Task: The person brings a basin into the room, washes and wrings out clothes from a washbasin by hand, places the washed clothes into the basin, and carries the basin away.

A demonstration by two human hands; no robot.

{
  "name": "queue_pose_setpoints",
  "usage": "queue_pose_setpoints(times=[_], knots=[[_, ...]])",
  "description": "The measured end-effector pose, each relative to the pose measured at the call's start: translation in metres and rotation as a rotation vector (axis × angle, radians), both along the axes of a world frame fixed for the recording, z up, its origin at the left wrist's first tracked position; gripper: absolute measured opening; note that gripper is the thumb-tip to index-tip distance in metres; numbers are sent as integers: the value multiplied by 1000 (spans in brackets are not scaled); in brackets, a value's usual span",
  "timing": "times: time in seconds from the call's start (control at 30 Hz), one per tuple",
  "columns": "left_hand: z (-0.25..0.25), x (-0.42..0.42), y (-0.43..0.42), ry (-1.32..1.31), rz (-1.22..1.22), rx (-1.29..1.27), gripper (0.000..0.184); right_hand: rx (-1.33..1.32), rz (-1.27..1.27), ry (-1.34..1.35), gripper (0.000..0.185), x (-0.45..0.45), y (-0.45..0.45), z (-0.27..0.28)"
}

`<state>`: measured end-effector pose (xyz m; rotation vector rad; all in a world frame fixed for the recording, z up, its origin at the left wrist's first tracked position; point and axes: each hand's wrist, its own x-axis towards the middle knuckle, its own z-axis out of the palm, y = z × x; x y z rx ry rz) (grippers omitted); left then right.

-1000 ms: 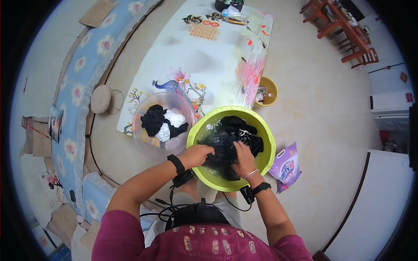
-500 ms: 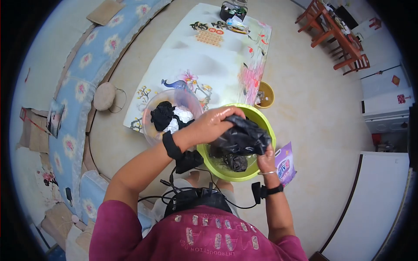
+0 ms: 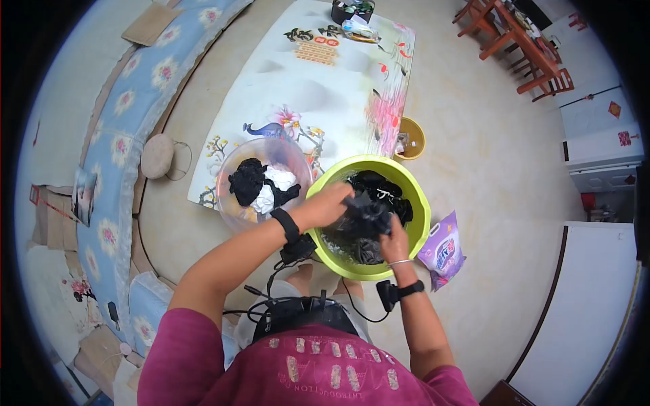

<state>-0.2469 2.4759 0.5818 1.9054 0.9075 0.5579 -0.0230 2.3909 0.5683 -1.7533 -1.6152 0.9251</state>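
Note:
A wet black cloth (image 3: 366,216) is bunched between my two hands, over the yellow-green basin (image 3: 424,223). My left hand (image 3: 330,204) has its fingers closed on the cloth's left side, and my right hand (image 3: 394,242) grips its lower right end. More dark clothes (image 3: 379,189) and some water lie in the basin below. Left of it, a clear plastic tub (image 3: 227,215) holds black clothes (image 3: 247,181) and white clothes (image 3: 279,177).
A purple detergent bag (image 3: 443,252) lies right of the basin. Behind are a long table with a floral cover (image 3: 271,88) and a yellow bin (image 3: 414,139). A round stool (image 3: 158,156) stands left, beside a blue sofa (image 3: 123,101).
From pressing in the water, both hands have lifted a black cloth. Since the middle frame it has become more bunched and sits lower, with my left hand lower too.

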Motion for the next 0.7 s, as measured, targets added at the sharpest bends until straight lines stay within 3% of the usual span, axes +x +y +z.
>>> queue_pose_setpoints(times=[0.03, 0.07, 0.1, 0.13, 0.17, 0.2, 0.23, 0.3, 0.33, 0.6, 0.7], knots=[[-27, 4, -6, 203, -19, -65, 37, -104, 57, -88, 48, 11, -9, -55], [-43, 7, -13, 406, -37, -130, 48, -135, 66, -160, 54, 10, -14, -67], [-48, 11, -24, 412, -37, -133, 48, -168, 76, -232, 61, 6, -16, -77], [-53, 16, -36, 555, -53, -63, 59, -172, 77, -226, 61, -1, -14, -73], [-59, 21, -42, 698, -72, 8, 71, -159, 172, -424, 68, -7, -15, -69], [-71, 28, -41, 782, -191, -162, 87, -147, 267, -621, 75, -12, -15, -68], [-82, 33, -44, 786, -199, -172, 87, -158, 267, -615, 75, -13, -17, -77], [-101, 44, -55, 952, -248, -110, 86, -171, 613, -647, 82, -9, -21, -99], [-111, 50, -56, 1025, -262, -138, 85, -232, 655, -693, 80, -7, -21, -110], [-165, 84, -45, 1158, -287, -379, 75, -596, 827, -680, 73, 10, 8, -177], [-184, 92, -37, 1201, -295, -480, 71, -493, 791, -679, 69, 16, -2, -218]])
